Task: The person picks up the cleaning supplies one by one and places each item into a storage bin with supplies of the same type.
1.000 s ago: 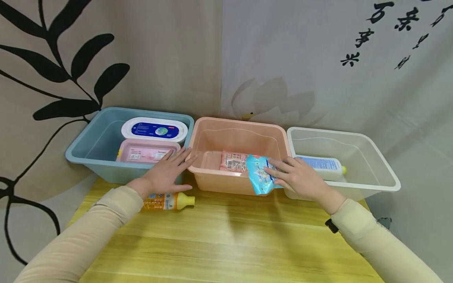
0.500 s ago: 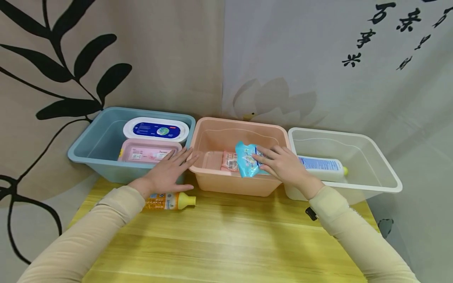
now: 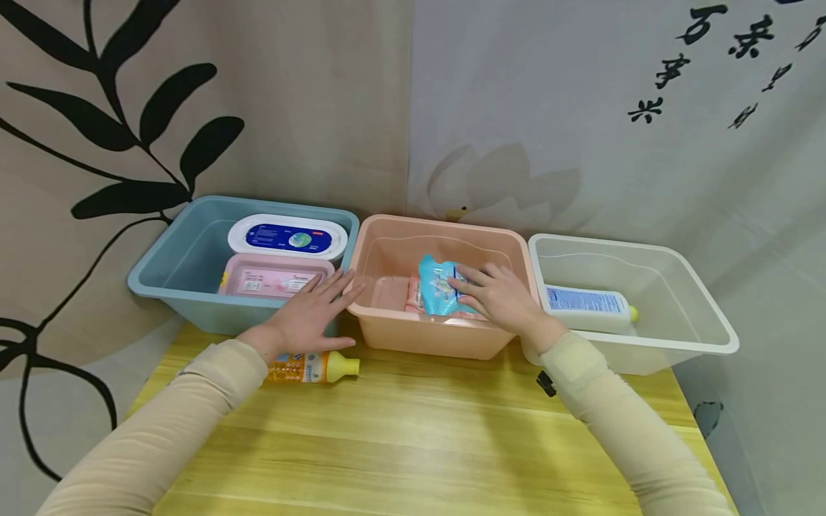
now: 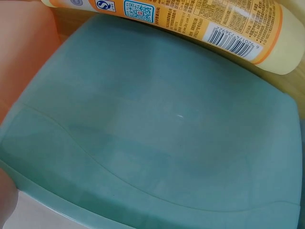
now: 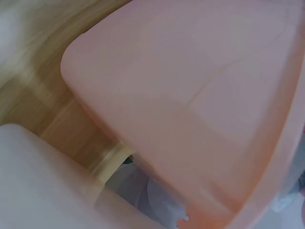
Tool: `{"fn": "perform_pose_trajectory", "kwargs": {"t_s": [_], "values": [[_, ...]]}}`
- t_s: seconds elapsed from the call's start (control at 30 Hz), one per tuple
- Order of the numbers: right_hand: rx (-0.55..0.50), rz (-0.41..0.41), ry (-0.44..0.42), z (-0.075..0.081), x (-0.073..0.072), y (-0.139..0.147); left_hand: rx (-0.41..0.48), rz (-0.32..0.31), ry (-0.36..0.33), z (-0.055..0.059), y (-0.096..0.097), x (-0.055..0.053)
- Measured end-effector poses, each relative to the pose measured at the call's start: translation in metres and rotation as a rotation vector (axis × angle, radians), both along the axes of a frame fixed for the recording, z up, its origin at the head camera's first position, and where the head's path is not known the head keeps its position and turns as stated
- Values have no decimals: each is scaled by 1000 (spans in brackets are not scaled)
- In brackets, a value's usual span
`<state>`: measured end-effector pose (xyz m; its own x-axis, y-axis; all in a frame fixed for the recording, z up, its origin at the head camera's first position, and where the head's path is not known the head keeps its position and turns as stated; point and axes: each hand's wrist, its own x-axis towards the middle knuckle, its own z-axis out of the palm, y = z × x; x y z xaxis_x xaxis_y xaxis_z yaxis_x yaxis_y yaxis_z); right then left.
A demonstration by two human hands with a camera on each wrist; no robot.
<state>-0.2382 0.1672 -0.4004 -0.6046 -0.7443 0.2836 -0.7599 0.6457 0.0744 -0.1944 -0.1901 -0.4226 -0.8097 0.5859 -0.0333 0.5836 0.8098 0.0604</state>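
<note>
1. The blue packet [image 3: 437, 288] is pinched by the right hand [image 3: 506, 299], thumb hidden, inside the peach bin [image 3: 419, 337], over a pink packet [image 3: 414, 297].
2. The left hand [image 3: 308, 320] is spread over the teal bin's [image 3: 219, 312] near corner, above an orange bottle [image 3: 313, 367] laid on the worktop [image 3: 413, 437].
3. Two boxes [image 3: 274, 276] are contained in the teal bin.
4. A white bottle [image 3: 590, 308] is held in the white bin [image 3: 684, 347].

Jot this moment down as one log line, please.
right hand: holds light-blue packet at peach bin opening | left hand: spread at edge of teal bin | orange bottle: lying on table
</note>
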Motion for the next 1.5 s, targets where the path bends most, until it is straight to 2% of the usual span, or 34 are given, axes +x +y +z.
{"fn": "perform_pose_trajectory", "kwargs": {"t_s": [0.27,0.5,0.87,1.1,1.5], "values": [[48,-78,-109,-5,-1,-6,-2,-1,2,-1,1,-1],[56,-89,-160,-6,-1,-9,-3,-5,10,-1,0,-1],[66,-77,-157,-8,-2,-10,-18,4,-3,-1,1,-1],[58,-86,-188,-8,-3,-10,-18,5,1,1,2,-1],[43,-73,-124,-9,-3,-12,-23,17,-6,1,1,0]]}}
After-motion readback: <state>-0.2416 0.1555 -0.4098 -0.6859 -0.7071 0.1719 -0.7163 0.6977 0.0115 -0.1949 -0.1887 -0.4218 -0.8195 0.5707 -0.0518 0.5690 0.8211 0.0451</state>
